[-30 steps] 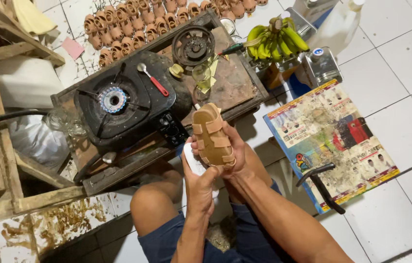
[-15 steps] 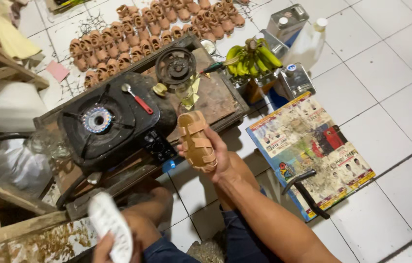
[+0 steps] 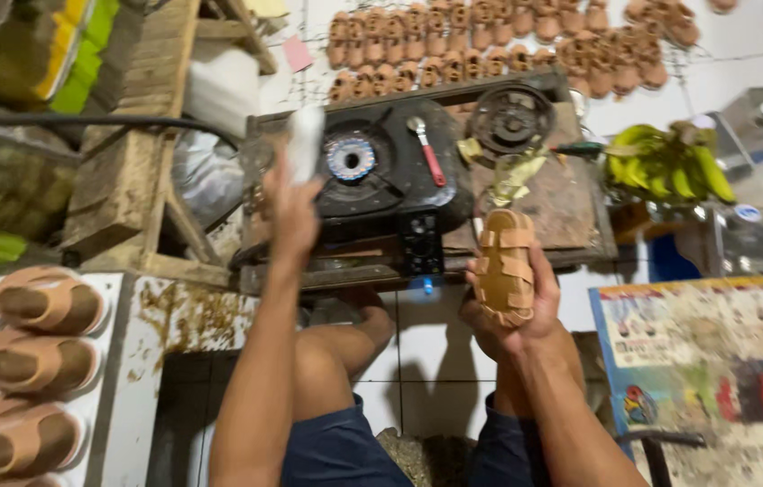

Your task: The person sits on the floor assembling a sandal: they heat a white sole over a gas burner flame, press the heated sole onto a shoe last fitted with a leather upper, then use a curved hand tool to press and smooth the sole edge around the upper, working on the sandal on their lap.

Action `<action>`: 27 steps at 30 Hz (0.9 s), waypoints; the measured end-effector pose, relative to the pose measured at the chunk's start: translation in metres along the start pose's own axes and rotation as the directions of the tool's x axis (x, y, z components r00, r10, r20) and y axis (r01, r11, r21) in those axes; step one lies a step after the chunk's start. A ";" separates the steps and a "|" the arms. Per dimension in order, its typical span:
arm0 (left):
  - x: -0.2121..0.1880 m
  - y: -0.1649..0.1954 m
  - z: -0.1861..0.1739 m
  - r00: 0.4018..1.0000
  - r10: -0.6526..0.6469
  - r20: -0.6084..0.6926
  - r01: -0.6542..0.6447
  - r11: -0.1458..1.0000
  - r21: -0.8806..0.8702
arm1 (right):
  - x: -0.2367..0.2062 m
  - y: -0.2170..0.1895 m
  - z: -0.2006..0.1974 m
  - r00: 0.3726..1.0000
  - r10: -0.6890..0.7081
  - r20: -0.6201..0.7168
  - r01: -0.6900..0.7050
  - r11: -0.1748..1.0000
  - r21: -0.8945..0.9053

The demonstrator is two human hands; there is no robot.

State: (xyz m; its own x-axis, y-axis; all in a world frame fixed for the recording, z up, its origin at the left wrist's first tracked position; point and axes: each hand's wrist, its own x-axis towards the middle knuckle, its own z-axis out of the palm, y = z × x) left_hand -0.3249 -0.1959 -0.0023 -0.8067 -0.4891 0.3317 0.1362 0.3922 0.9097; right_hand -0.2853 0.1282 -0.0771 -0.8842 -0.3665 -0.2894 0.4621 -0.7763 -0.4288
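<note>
Holding: tan strapped sandal [image 3: 504,267], gripped from below in right hand [image 3: 512,320], fingers curled round it, in front of the stove.
Left hand [image 3: 289,209]: raised over gas stove [image 3: 372,176], closed on white sole piece [image 3: 305,142], blurred.
Stove top: red-handled spoon [image 3: 425,146] beside the burner.
Left edge: finished sandals [image 3: 43,302] in rows on a white board.
Right: bananas [image 3: 666,162].

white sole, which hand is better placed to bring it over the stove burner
Left, probably. The left hand already holds the white sole up beside the lit burner of the gas stove. The right hand sits lower, gripping the tan sandal upper.
</note>
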 end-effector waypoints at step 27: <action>0.047 -0.043 0.022 0.904 -0.424 0.045 0.337 0.645 -0.686 | 0.028 0.069 0.039 0.999 0.037 0.003 -0.036 0.997 -0.067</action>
State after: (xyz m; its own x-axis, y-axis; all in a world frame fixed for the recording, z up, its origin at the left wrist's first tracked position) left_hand -0.3818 -0.2188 -0.0316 -0.8132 -0.5738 -0.0974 0.2106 -0.4461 0.8699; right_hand -0.2806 0.0445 -0.0813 -0.8668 -0.3964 -0.3023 0.4976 -0.7261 -0.4746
